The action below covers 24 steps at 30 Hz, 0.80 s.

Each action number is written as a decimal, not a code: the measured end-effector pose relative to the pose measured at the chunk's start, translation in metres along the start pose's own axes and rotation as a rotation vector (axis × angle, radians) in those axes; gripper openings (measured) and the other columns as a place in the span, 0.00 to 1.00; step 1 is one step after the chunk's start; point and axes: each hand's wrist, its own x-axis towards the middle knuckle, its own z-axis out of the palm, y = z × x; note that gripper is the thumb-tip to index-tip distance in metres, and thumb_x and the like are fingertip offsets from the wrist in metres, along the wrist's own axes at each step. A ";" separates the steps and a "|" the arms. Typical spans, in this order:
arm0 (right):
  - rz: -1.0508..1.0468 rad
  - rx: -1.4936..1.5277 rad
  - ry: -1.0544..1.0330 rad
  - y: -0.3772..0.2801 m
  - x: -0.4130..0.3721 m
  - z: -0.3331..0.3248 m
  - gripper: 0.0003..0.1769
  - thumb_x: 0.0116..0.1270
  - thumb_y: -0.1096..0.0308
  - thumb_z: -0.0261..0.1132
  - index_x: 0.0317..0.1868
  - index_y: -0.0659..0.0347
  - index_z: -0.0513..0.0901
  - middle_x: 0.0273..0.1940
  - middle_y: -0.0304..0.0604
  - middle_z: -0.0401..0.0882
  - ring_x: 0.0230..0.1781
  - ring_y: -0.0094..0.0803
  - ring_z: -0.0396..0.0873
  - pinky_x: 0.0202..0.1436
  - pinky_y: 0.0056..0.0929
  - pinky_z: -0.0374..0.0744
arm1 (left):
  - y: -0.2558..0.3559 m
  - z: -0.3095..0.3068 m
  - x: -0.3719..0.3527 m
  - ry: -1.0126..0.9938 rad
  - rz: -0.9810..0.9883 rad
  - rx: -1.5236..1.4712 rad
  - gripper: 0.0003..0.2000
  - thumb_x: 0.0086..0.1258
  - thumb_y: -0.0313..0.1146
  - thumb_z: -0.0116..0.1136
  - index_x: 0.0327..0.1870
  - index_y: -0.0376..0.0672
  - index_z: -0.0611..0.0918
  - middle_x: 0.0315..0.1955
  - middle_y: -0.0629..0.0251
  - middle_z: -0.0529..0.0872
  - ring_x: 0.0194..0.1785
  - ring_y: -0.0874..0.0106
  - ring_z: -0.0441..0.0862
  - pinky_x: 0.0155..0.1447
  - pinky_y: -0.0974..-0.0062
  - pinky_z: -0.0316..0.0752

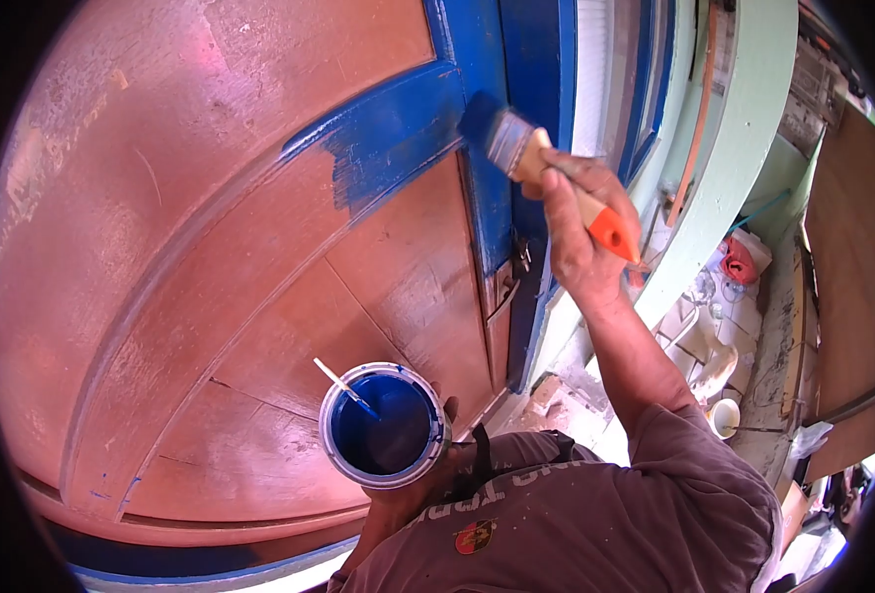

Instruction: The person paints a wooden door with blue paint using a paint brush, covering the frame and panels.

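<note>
My right hand (pixel 578 259) is closed around a paintbrush (pixel 528 156) with a wooden handle and orange end. Its blue-loaded bristles overlap the blue upright of the door frame, level with the painted end of the curved rail. In my left hand (pixel 450 408), mostly hidden behind it, is a paint bucket (pixel 328 447) of dark blue paint, its mouth facing up. A thin white stick (pixel 336 377) leans in the paint against the rim. The wooden door (pixel 250 316) is largely brown; a wet-looking blue stretch (pixel 393 133) ends raggedly on its curved rail.
A metal latch (pixel 522 255) sits at the door's edge. Beyond stands a pale green post (pixel 744 148). On the floor at right are a white cup (pixel 723 418), a red item (pixel 739 262) and debris. A brown board (pixel 852 247) leans at far right.
</note>
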 end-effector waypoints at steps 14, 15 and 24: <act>0.362 -0.110 0.069 -0.008 0.015 0.007 0.11 0.69 0.69 0.77 0.45 0.68 0.89 0.38 0.44 0.92 0.34 0.20 0.86 0.39 0.19 0.82 | -0.016 -0.024 0.000 -0.253 0.001 -0.724 0.39 0.73 0.59 0.62 0.80 0.52 0.65 0.75 0.56 0.73 0.79 0.52 0.66 0.63 0.49 0.78; 0.352 -0.119 0.046 -0.008 0.015 0.013 0.11 0.69 0.69 0.77 0.45 0.68 0.89 0.38 0.43 0.92 0.34 0.21 0.86 0.39 0.19 0.82 | -0.018 -0.025 0.001 -0.269 -0.017 -0.810 0.40 0.73 0.63 0.59 0.80 0.52 0.64 0.76 0.55 0.72 0.80 0.51 0.64 0.62 0.48 0.78; 0.099 0.065 -0.190 -0.049 0.002 0.057 0.11 0.65 0.66 0.80 0.37 0.65 0.88 0.35 0.45 0.91 0.31 0.24 0.88 0.37 0.23 0.85 | -0.023 -0.024 0.003 -0.274 -0.031 -0.898 0.46 0.70 0.73 0.54 0.81 0.52 0.63 0.79 0.55 0.67 0.82 0.49 0.59 0.62 0.43 0.78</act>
